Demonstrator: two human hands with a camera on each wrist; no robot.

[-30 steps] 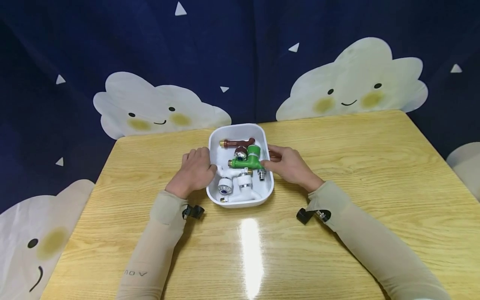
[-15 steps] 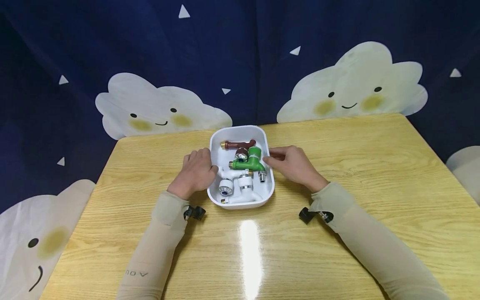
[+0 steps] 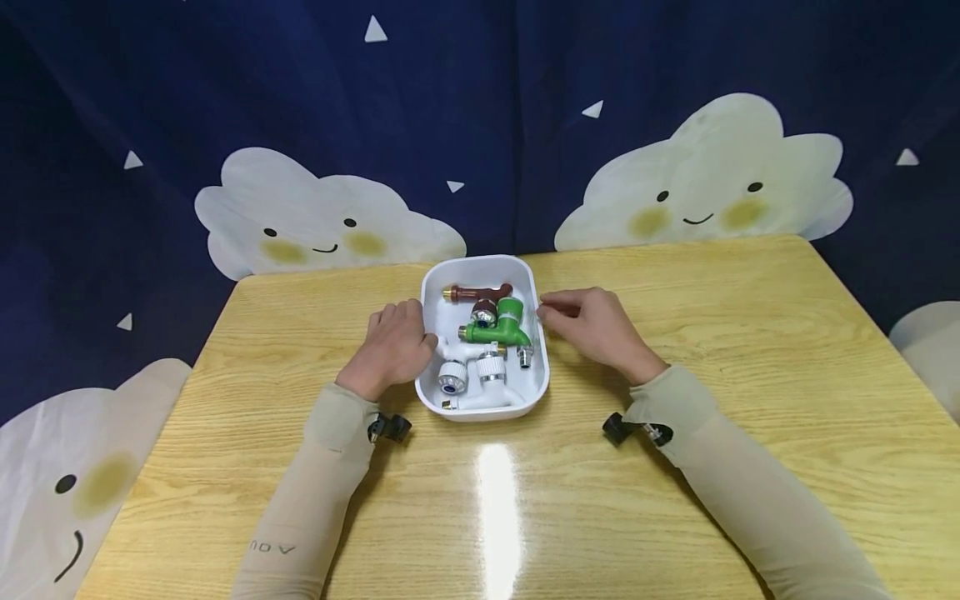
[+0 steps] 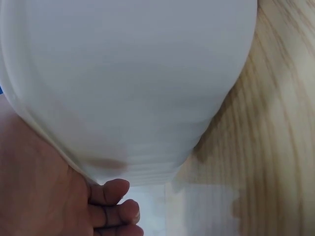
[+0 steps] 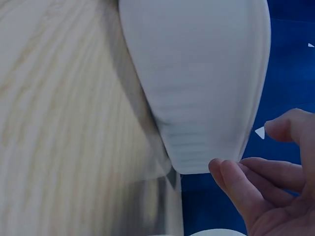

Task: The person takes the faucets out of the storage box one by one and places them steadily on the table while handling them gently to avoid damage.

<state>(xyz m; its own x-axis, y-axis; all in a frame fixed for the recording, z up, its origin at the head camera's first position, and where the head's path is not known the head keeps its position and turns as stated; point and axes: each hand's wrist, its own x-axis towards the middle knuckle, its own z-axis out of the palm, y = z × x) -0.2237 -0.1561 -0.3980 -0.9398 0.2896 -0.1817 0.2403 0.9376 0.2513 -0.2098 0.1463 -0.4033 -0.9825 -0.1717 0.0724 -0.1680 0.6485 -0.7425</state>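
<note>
A white plastic tub (image 3: 480, 415) stands on the table between the two hands. Inside lie a brown tap (image 3: 474, 293), a green tap (image 3: 491, 334) with a metal spout end and two white taps, one further back (image 3: 465, 350) and one nearer (image 3: 491, 398). My left hand (image 3: 392, 346) holds the tub's left rim, thumb at the edge; in the left wrist view its fingers (image 4: 117, 216) curl against the outer wall. At the right rim is my right hand (image 3: 596, 329). In the right wrist view its thumb (image 5: 283, 127) stands apart from the rim, with fingertips (image 5: 221, 169) near the outer wall.
The wooden table (image 3: 712, 333) extends on both sides of the tub and in front of it. Behind its far edge hangs a dark blue curtain (image 3: 495, 108) printed with clouds. A black camera mount (image 3: 393, 428) sits at the left wrist, another (image 3: 618, 428) at the right.
The right hand has drawn back to the right; its thumb has come away from inside the tub's rim. The left hand keeps its hold, and the taps lie as before.
</note>
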